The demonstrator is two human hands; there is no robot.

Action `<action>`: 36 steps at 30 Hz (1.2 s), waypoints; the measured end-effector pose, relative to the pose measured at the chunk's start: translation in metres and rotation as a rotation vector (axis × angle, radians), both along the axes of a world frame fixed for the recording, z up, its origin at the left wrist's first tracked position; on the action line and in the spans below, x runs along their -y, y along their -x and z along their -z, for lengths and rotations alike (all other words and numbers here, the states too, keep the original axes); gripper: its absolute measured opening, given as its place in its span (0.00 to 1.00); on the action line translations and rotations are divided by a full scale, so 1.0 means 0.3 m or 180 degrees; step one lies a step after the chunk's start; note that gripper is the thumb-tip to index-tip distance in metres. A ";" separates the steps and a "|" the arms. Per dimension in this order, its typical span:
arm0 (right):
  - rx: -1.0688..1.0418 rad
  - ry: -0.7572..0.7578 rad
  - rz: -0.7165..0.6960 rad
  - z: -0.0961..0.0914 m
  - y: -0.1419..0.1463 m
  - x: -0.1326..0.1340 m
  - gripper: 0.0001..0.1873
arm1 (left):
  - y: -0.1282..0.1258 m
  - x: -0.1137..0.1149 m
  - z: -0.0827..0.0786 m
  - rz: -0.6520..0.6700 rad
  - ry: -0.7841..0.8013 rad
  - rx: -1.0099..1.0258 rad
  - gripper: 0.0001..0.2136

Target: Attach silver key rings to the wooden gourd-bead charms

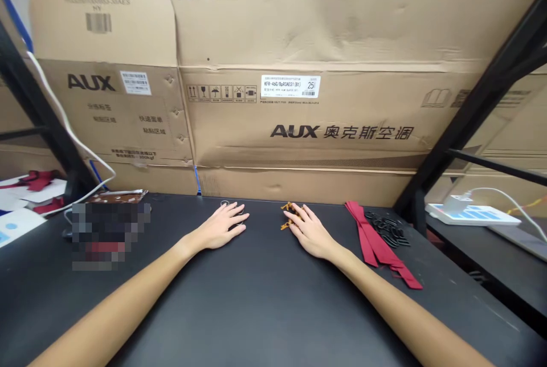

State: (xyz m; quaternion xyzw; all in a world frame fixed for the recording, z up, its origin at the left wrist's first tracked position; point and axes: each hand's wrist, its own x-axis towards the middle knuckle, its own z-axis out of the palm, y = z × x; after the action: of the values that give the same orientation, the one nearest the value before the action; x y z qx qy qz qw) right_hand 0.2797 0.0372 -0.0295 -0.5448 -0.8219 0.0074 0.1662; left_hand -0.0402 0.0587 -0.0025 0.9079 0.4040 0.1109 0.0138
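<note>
My left hand lies palm down toward the back of the black table, its fingers spread. Beneath its fingers, thin pale loops stick out; the rest of them is covered. Also palm down with fingers apart, my right hand rests over some small orange-brown pieces, which look like cords or clips and are partly hidden. To the right of that hand lie flat strips of red ribbon. Several black loop-shaped pieces are heaped beside the ribbon.
Large cardboard panels stand along the back edge. Black metal frame posts rise on both sides. A brown package is partly blurred out at left, near a white cable. A white power strip sits on the right-hand surface.
</note>
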 end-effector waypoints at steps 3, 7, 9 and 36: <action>-0.0123 -0.0047 -0.0224 0.001 -0.022 -0.020 0.25 | 0.007 -0.021 -0.001 -0.0061 -0.0177 0.0115 0.20; -0.0204 -0.0121 -0.0366 0.002 -0.033 -0.030 0.24 | 0.014 -0.049 0.008 -0.0006 -0.0361 0.0304 0.17; -0.0207 -0.0163 -0.0368 0.004 -0.035 -0.031 0.24 | 0.017 -0.060 0.016 -0.0010 -0.0449 0.0406 0.16; 0.0012 0.0597 -0.0838 -0.079 0.110 0.166 0.38 | -0.142 0.134 0.013 0.0108 0.0283 0.0129 0.31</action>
State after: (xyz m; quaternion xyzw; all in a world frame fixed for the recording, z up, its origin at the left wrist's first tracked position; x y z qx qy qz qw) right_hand 0.2465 -0.0127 -0.0058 -0.4455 -0.8822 0.1048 0.1106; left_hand 0.0025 0.0186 -0.0063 0.9107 0.3927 0.1110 0.0641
